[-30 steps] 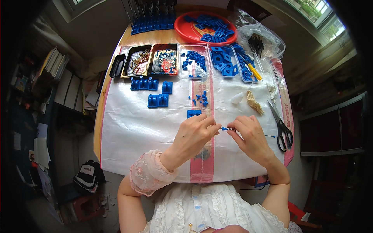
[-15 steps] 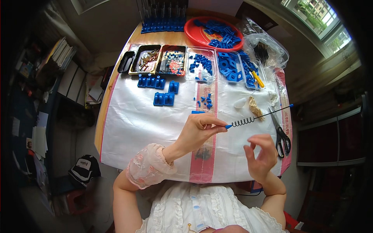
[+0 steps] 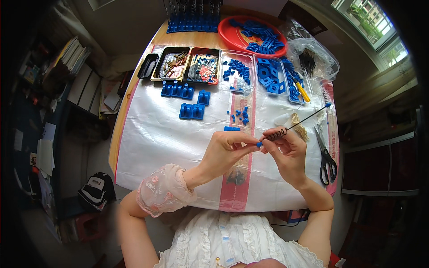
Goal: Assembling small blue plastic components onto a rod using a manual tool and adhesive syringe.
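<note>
Over the near middle of the surface (image 3: 128,92), the left hand (image 3: 228,151) has thumb and finger pinched together on a small blue tip (image 3: 259,144). The right hand (image 3: 289,154) meets it there, thumb and fingers closed about the near end of the dark spring (image 3: 278,134); how firmly they press, I cannot tell. From the coils a thin rod slants up and to the right, ending in a blue knob (image 3: 328,105) in the air. If the two grips pull out of line, the tip could slip off or sit crooked; if the right fingers loosen, the long free rod could swing the spring round. Just beyond the hands lies a blue block (image 3: 232,128), with loose blue bits (image 3: 244,115) behind it; a dropped tip could get lost among those. To the right, near the rod, are a crumpled wad (image 3: 300,127) and black-handled scissors (image 3: 328,166), which a swinging knob might catch. Farther out stand the trays (image 3: 237,91) and a red basin (image 3: 225,33)
</note>
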The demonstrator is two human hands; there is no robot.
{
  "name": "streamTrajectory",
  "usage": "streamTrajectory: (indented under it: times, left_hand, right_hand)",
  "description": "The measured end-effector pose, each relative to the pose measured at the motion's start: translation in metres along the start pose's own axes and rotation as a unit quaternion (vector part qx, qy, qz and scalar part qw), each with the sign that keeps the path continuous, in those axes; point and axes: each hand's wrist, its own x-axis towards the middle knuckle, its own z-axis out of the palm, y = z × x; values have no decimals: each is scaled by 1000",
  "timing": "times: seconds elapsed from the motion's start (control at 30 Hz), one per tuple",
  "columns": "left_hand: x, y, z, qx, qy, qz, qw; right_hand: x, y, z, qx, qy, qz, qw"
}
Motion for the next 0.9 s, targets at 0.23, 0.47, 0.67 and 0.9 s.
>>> streamTrajectory:
  times: [0.23,0.47,0.67,0.9]
  left_hand:
    - [2,-4,-30,91,20,59,994]
    - [11,-14,-57,246,37,13,969]
    - [10,-29,-52,320,16,-21,947]
    - [10,-41,-51,336,15,2,942]
  right_hand:
    - [17,-2,4,-13,-5,-7,1000]
    - [47,-1,19,-91,4,-103,990]
    - [57,14,27,-87,-11,-104,991]
    - [58,27,27,-92,-25,-101,990]
